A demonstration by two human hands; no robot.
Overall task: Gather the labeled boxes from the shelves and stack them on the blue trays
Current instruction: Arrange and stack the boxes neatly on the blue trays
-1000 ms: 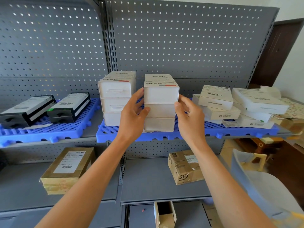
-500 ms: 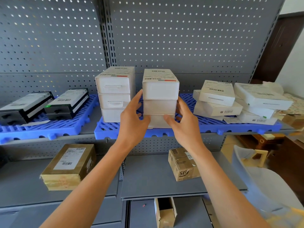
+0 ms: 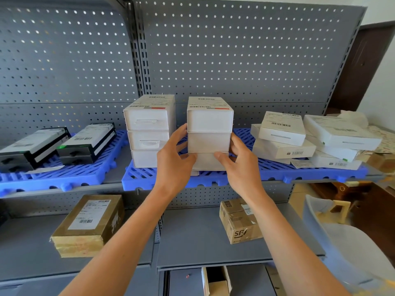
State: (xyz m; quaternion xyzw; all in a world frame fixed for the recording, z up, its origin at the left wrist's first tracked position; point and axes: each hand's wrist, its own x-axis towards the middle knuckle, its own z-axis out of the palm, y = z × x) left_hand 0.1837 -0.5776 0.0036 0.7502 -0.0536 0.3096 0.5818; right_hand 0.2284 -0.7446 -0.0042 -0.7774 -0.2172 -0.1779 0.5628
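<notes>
Two stacks of three white labeled boxes stand on the middle blue tray (image 3: 265, 170). My left hand (image 3: 174, 155) and my right hand (image 3: 237, 161) grip the lower part of the right stack (image 3: 209, 133) from both sides, thumbs on the front of its bottom box. The left stack (image 3: 149, 129) stands just beside my left hand. Flat white labeled boxes (image 3: 282, 133) are piled at the tray's right end. Two black labeled boxes (image 3: 87, 144) lie on the left blue tray (image 3: 64, 178).
On the lower grey shelf sit a taped brown labeled box (image 3: 87, 225) at left and a small cardboard box (image 3: 239, 221) at right. An open small carton (image 3: 217, 283) is below. A pale plastic chair (image 3: 346, 248) stands at lower right. Perforated grey panels back the shelves.
Both hands slid down the right stack from its middle box to its bottom box. The stack stays on the tray.
</notes>
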